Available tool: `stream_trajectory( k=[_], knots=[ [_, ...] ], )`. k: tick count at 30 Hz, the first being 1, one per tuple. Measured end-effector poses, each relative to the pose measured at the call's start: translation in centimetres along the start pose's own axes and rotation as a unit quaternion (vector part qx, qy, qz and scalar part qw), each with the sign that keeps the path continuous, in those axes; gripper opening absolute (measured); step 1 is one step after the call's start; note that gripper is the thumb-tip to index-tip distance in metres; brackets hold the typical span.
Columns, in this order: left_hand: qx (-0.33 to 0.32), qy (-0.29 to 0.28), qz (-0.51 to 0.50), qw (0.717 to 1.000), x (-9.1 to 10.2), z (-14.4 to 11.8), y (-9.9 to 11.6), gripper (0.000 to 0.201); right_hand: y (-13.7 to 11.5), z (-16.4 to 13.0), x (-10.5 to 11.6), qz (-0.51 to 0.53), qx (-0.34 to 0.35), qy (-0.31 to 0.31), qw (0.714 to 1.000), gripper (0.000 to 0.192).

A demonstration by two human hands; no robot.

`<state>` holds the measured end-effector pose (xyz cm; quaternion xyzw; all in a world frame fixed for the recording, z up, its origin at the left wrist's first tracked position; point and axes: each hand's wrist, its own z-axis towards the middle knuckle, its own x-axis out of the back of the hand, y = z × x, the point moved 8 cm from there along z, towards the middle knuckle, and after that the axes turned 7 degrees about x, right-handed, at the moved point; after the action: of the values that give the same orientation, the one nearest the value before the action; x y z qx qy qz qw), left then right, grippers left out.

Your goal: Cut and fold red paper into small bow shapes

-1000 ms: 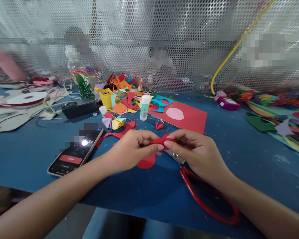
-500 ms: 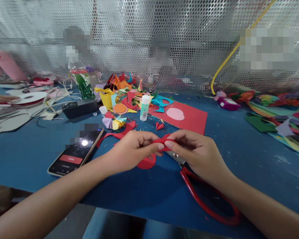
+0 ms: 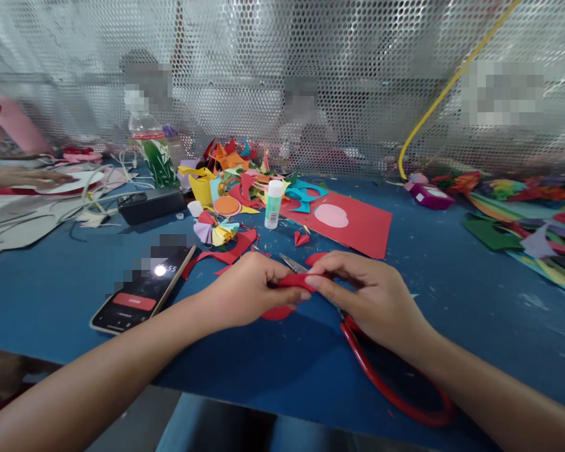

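Note:
Between my two hands is a folded piece of red paper [image 3: 295, 280], held just above the table. My left hand [image 3: 249, 285] pinches its left end between thumb and fingers. At the other end, the thumb and fingers of my right hand [image 3: 365, 282] press on the paper. Scissors with red handles [image 3: 371, 370] lie beneath my right hand, their blades pointing away to the left. A red paper circle [image 3: 277, 312] lies partly hidden under my left hand. Beyond my hands stand a glue stick [image 3: 274, 204] and a small folded red piece [image 3: 302, 238].
A lit phone [image 3: 144, 289] lies left of my left arm. Paper scraps [image 3: 230, 160], a fan-folded paper flower [image 3: 215, 229] and a red sheet [image 3: 362, 223] spread behind. A green-labelled bottle [image 3: 153, 150] stands back left, near another person's hand [image 3: 28, 177].
The red paper between my hands has shifted slightly lower and looks narrower, exposing the scissor blades behind it. At the far left, the other person's hand has reached further right over the white round item.

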<state>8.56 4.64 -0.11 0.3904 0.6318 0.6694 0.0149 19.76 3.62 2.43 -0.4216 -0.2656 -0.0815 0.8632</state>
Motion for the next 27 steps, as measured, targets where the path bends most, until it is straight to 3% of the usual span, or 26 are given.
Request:
stream_trajectory(
  k=[7, 13, 17, 20, 24, 27],
  knots=[
    [0.008, 0.041, 0.077, 0.996, 0.7, 0.0, -0.2, 0.028, 0.7, 0.0, -1.3, 0.014, -0.022, -0.063, 0.998, 0.013],
    [-0.012, 0.010, 0.063, 0.998, 0.3, 0.0, 0.2, 0.020, 1.9, -0.3, -1.5, 0.056, -0.073, -0.062, 0.994, 0.006],
    [-0.008, -0.023, 0.022, 0.999, -0.1, 0.2, -0.1, 0.017, 2.9, -0.4, -0.7, 0.061, -0.093, -0.040, 0.993, 0.021],
    [0.014, -0.046, -0.029, 0.998, -0.2, 0.4, -0.5, 0.014, 3.2, -0.3, -0.5, 0.042, -0.079, -0.064, 0.994, 0.029],
    [0.042, -0.084, -0.087, 0.992, -0.7, 0.3, -0.6, 0.014, 3.1, 0.0, -0.3, 0.020, -0.035, -0.081, 0.996, 0.033],
    [0.054, -0.080, -0.115, 0.989, -0.5, 0.2, -0.4, 0.016, 3.1, 0.4, 0.1, 0.022, -0.034, -0.064, 0.997, 0.032]
  ],
)
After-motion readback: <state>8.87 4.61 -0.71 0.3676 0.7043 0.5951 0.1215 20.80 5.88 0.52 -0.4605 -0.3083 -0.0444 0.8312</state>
